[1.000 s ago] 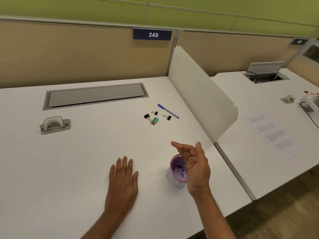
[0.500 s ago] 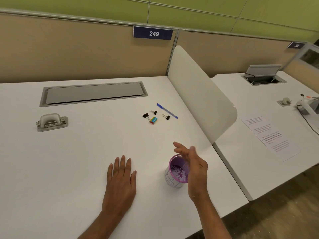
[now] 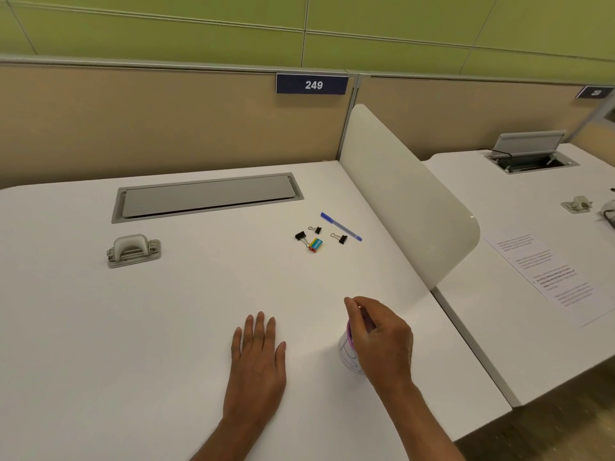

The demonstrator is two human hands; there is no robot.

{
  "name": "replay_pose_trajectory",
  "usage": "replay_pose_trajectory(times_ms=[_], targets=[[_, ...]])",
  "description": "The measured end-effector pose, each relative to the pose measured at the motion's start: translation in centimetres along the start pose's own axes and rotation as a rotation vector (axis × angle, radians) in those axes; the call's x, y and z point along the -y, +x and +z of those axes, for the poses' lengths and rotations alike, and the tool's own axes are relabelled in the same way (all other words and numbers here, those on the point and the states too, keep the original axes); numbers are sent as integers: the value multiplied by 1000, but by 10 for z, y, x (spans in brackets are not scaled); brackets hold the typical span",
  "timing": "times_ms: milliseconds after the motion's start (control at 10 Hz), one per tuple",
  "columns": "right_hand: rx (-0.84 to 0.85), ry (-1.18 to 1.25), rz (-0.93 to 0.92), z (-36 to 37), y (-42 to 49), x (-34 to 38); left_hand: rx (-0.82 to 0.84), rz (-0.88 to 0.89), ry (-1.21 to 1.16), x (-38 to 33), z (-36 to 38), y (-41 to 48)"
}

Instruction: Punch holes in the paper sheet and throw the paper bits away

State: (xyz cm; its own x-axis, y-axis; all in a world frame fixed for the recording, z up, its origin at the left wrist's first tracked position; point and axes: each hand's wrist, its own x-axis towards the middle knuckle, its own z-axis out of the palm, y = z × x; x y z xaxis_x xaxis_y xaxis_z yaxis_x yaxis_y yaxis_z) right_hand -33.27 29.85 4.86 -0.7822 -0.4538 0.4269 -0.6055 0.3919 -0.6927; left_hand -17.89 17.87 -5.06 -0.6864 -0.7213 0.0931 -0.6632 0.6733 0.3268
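Note:
A small white cup with a purple rim stands near the front right of the white desk. My right hand lies over its mouth with curled fingers closing on the rim and hides the inside. My left hand rests flat on the desk, palm down, a little left of the cup, holding nothing. A grey hole punch sits far off at the left. A printed paper sheet lies on the neighbouring desk to the right.
Three black binder clips, a small coloured eraser and a blue pen lie mid-desk. A grey cable hatch is at the back. A white divider panel separates the two desks. Another punch sits far right.
My right hand has come down from its open pose above the cup and curled over the rim. The left hand has stayed flat. The camera shifted slightly.

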Motion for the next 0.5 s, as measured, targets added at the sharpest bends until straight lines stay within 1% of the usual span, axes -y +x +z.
replay_pose_trajectory(times_ms=[100, 200, 300, 400, 500], targets=[[-38, -64, 1, -1, 3, 4, -1, -5, -10, 1, 1, -1], [-9, -22, -52, -6, 2, 6, -9, 4, -8, 1, 2, -1], [-12, 135, 72, -7, -1, 14, -3, 8, -49, -1, 1, 0], [-32, 420, 358, -8, -3, 28, 4, 10, -169, 1, -4, 0], [-25, 979, 779, -10, -4, 48, -57, 4, -341, 9, -25, -5]])
